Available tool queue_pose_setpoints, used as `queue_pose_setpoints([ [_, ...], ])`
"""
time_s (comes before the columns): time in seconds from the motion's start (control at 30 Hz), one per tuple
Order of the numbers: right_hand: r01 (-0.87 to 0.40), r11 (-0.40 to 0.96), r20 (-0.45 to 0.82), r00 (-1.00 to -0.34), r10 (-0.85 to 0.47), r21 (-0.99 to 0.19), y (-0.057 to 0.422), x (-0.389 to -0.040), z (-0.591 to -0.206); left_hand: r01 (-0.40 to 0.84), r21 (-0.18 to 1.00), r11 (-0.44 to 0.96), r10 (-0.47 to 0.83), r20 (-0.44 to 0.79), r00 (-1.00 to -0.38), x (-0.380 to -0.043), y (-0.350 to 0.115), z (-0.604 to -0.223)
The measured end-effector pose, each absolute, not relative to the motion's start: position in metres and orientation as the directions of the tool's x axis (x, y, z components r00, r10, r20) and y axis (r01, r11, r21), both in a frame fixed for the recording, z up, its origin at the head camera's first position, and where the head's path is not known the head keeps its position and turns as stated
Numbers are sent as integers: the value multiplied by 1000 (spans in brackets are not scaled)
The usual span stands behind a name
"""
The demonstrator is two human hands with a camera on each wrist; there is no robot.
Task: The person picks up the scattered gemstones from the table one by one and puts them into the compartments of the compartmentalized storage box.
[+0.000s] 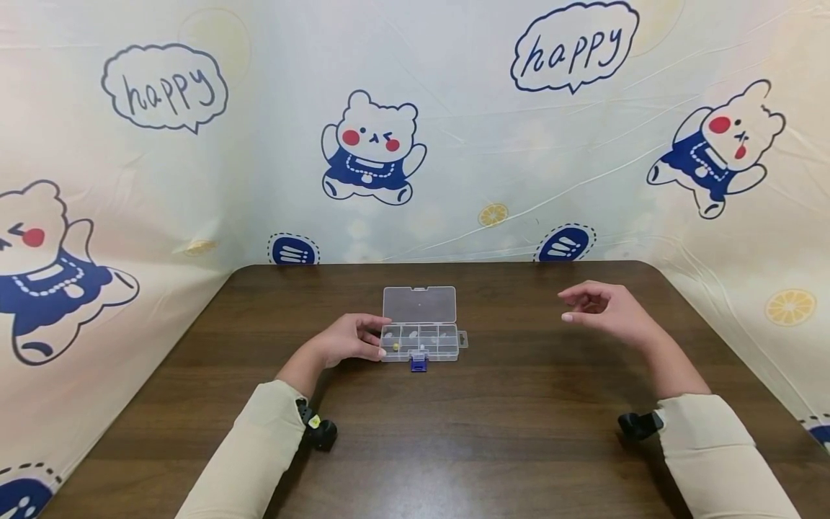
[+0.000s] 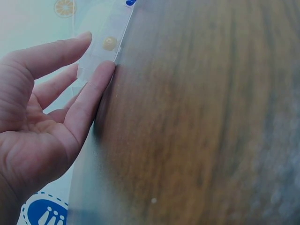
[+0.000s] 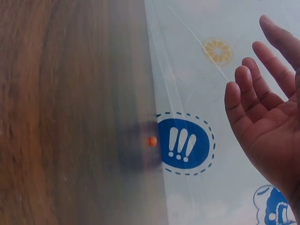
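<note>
A clear plastic compartment box (image 1: 430,357) lies on the brown table, its lid (image 1: 419,305) swung back and its blue latch (image 1: 418,365) at the front. A small yellow bead (image 1: 395,347) and some pale pieces lie in its cells. My left hand (image 1: 353,337) grips the box's left end, thumb at the front corner and a finger at the back; the left wrist view shows this hand (image 2: 51,103) against the clear wall. To the right, my right hand (image 1: 603,310) hovers over the table, fingers loosely bent and holding nothing. The right wrist view shows its spread fingers (image 3: 259,86).
A small orange object (image 3: 152,141) appears near the table edge in the right wrist view. The brown table (image 1: 519,432) ends at a cloth backdrop (image 1: 467,144) with printed bears. Dark wrist cameras (image 1: 638,425) sit by both sleeves.
</note>
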State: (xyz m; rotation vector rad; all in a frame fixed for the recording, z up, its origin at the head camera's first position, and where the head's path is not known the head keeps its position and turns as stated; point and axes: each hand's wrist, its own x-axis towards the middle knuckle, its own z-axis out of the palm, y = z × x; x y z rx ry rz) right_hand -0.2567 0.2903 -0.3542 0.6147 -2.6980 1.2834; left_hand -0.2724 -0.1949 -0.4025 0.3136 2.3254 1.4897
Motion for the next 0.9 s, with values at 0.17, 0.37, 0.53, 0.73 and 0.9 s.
queue_pose_setpoints([
  [0.17, -378, 576, 247, -923, -294, -725, 299, -261, -358, -10, 908, 420, 374, -184, -909, -273, -195, -403],
  [0.37, -367, 576, 256, -929, -267, -731, 308, -265, -363, -11, 905, 424, 369, -184, -911, -273, -194, -402],
  [0.53, -348, 579, 249, -937, -245, -737, 314, -267, -367, 4, 904, 427, 379, -175, -909, -274, -194, -402],
  [0.73, -312, 578, 231, -950, -212, -754, 321, -272, -372, 9, 902, 431, 378, -172, -910, -273, -194, -402],
  [0.9, -262, 596, 187, -965, -186, -759, 326, -276, -374, 21, 905, 425, 396, -165, -903, -273, -193, -400],
])
